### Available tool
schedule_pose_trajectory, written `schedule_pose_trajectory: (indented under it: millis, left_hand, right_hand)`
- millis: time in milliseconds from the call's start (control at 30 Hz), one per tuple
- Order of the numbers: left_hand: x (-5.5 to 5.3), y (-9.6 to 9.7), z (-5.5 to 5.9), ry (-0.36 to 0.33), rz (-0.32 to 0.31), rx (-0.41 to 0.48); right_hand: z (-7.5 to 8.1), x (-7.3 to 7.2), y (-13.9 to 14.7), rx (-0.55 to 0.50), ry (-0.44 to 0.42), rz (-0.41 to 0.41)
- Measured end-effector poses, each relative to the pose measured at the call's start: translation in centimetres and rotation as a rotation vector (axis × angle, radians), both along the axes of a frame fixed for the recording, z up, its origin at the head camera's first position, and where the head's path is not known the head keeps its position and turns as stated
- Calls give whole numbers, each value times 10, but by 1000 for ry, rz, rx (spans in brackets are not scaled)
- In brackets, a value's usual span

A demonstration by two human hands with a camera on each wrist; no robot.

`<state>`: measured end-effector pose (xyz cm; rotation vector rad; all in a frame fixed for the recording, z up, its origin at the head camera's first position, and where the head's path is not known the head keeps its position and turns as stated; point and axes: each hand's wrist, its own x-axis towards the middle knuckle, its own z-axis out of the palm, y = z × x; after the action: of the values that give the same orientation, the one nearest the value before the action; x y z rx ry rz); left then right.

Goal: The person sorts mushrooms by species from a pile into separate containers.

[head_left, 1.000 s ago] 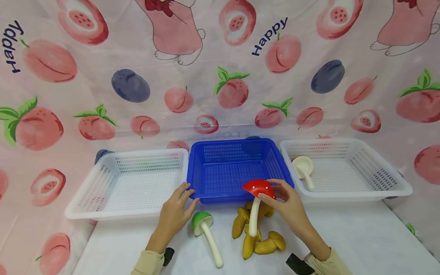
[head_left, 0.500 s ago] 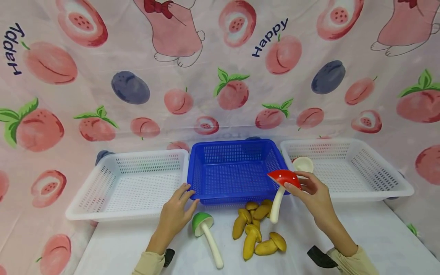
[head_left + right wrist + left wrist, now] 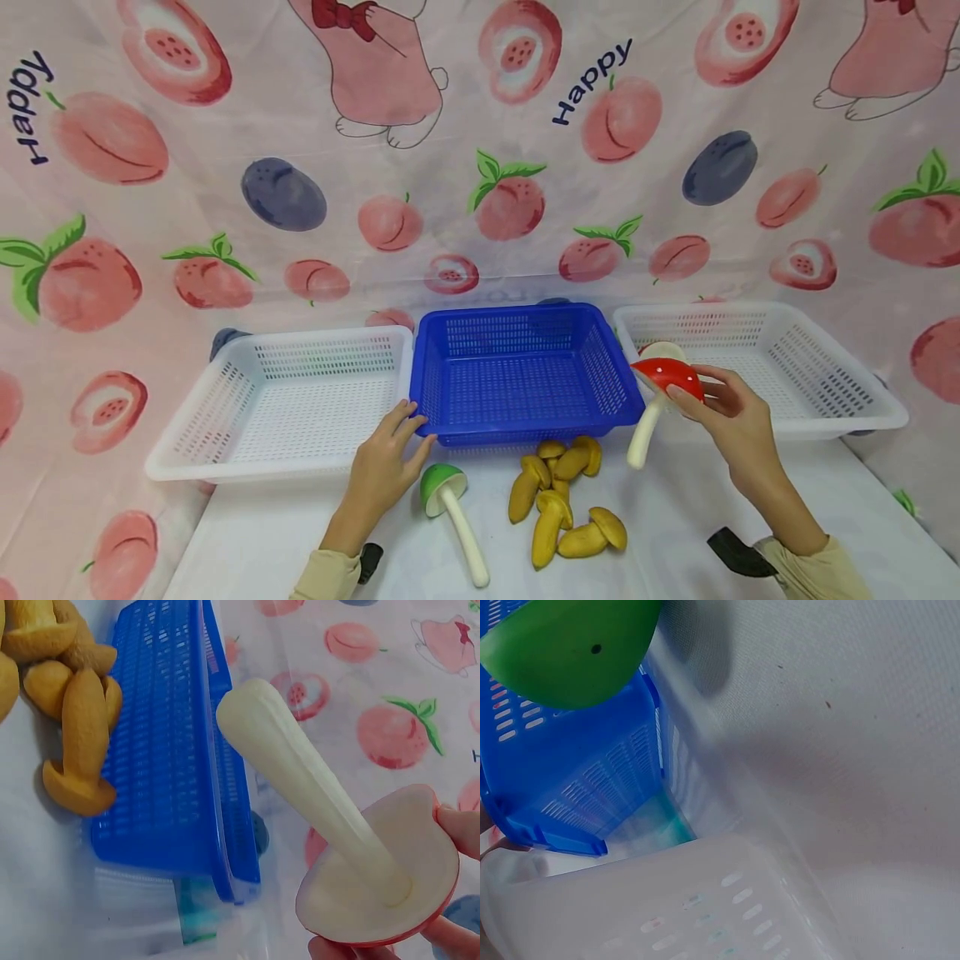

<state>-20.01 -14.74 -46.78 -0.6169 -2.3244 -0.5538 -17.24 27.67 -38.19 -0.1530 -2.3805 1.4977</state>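
My right hand (image 3: 738, 421) pinches the red cap of a white-spotted toy mushroom (image 3: 671, 379), its pale stem hanging down over the near left corner of the right white basket (image 3: 795, 432). In the right wrist view the cap's cream underside and the stem (image 3: 300, 772) face the camera. My left hand (image 3: 382, 467) rests with loosely spread fingers at the blue basket's (image 3: 517, 435) front left corner, beside the left white basket (image 3: 247, 471). Close to that hand, a green-capped toy mushroom (image 3: 453, 517) lies on the cloth. Several brown toy mushrooms (image 3: 547, 525) lie in front of the blue basket.
Inside the right white basket lies another pale mushroom (image 3: 663, 349), now mostly covered by the red one. The three baskets stand side by side against a fruit-printed curtain (image 3: 480, 108). A white cloth (image 3: 675, 533) covers the table.
My right hand has carried the red mushroom rightward and slightly up, from above the brown mushrooms to the right white basket's corner. My left hand has stayed where it was.
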Motion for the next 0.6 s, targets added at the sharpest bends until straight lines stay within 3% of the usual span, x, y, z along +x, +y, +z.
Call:
schedule_pose_trajectory:
  millis: [600]
  left_hand:
    - [0,-1,-2,-4,-4,-7]
  right_hand:
    - [-3,-22,50,-9,-42,-132]
